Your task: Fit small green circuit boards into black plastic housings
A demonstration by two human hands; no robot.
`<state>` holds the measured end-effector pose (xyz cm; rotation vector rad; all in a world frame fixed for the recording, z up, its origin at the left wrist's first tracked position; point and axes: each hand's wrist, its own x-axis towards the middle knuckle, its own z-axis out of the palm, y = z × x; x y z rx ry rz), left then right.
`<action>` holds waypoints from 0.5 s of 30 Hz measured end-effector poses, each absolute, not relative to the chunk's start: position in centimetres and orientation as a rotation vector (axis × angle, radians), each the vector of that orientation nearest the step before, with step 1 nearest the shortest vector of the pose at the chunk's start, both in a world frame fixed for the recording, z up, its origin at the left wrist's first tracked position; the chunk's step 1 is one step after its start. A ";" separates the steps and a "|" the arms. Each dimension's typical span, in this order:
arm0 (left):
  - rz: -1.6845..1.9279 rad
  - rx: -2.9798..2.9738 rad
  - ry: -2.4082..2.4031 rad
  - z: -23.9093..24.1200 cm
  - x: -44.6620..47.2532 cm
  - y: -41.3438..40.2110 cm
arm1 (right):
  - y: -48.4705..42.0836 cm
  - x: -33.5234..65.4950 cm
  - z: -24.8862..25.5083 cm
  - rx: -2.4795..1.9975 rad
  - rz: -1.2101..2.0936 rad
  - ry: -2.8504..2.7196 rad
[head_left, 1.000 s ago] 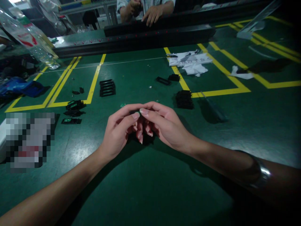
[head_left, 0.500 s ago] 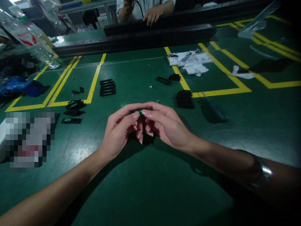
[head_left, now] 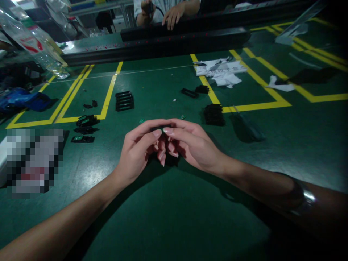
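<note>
Left hand (head_left: 137, 146) and right hand (head_left: 197, 146) meeting above the middle of a green desk (head_left: 174, 217), the grip of each clamped, thumb against fingers, on a small black part (head_left: 155, 128), mostly hidden, with green showing. To the left, black pieces (head_left: 83, 139); farther, a row of black frames (head_left: 124, 101). To the right, a black stack (head_left: 213, 115) near a slender tool (head_left: 249, 127); beyond, crumpled white sheets (head_left: 224, 70).

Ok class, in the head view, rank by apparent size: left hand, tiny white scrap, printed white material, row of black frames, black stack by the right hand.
1. Left hand (nearer the camera)
2. Printed white material
3. Row of black frames and black stack: too alike to rank
4. Tiny white scrap
</note>
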<state>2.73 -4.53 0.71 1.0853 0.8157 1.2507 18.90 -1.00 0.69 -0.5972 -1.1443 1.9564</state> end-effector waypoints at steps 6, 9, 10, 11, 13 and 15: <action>1.247 1.064 0.809 0.7 2.8 -4.5 | -1.0 18.8 0.8 -0.632 1.963 -1.120; 1.240 1.048 0.817 0.8 2.8 -4.5 | -1.0 18.9 0.8 -0.648 1.962 -1.118; 1.238 1.042 0.816 0.8 2.8 -4.5 | -1.0 18.9 0.8 -0.648 1.965 -1.112; 1.238 1.038 0.813 0.9 2.8 -4.5 | -1.0 18.9 0.7 -0.645 1.970 -1.105; 1.248 1.033 0.806 0.9 2.9 -4.4 | -1.0 18.8 0.7 -0.640 1.971 -1.085; 1.272 1.035 0.806 0.9 2.9 -4.4 | -1.0 18.8 0.7 -0.641 1.945 -1.056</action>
